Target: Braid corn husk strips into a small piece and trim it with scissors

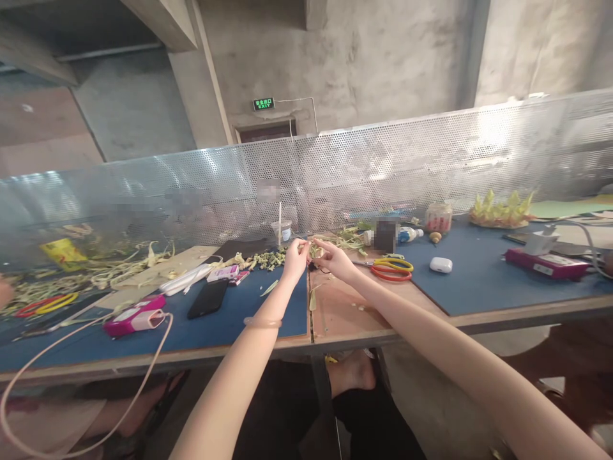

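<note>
Close together above the seam between the blue and brown boards, my left hand (297, 260) and my right hand (334, 260) pinch with bent fingers. A small pale-green leafy piece (315, 251) shows between the fingertips; its exact kind is too small to tell. Left of my left hand lies a heap of small green bits (269, 258). Pale leafy strips (352, 239) are piled behind my right hand. Scissors with yellow and red handles (391, 268) rest just right of it. A loose pale strip (313, 299) lies below the hands.
A black phone (208, 299), a magenta device (134, 315) with a looping cable, and a second pair of scissors (48, 305) lie leftward. A plastic cup (284, 230) stands behind. A white earbud case (441, 264), jar (438, 218) and another magenta device (546, 263) are rightward. A perforated metal screen (335, 172) backs the table.
</note>
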The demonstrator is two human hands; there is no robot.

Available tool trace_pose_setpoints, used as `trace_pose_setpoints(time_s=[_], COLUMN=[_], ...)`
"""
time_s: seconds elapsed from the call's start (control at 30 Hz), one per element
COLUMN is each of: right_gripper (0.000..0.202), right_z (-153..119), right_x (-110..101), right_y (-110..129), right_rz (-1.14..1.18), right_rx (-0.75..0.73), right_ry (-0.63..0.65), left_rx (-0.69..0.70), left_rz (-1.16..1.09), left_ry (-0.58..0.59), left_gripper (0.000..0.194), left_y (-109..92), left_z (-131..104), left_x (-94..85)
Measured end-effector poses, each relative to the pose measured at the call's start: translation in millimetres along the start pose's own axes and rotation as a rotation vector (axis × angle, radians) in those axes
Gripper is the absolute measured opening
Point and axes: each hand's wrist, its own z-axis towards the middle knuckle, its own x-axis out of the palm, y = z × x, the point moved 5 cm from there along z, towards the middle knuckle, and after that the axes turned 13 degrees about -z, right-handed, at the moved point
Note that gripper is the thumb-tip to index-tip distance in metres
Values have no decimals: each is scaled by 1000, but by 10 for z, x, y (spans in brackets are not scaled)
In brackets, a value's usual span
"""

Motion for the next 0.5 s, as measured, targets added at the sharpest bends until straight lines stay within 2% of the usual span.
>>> trace_pose_setpoints(time_s=[0.2, 0.5], right_gripper=[66, 77], right_z=[1, 25], right_x=[-34, -42], right_y=[15, -42], right_rz=[-14, -53], right_rx=[-4, -21], right_ry=[-37, -40], left_rx=[5, -22], left_rz=[-15, -29], left_ry=[17, 2], left_gripper=[25, 27], left_y=[9, 78], left_z=[-7, 27], left_x=[11, -9])
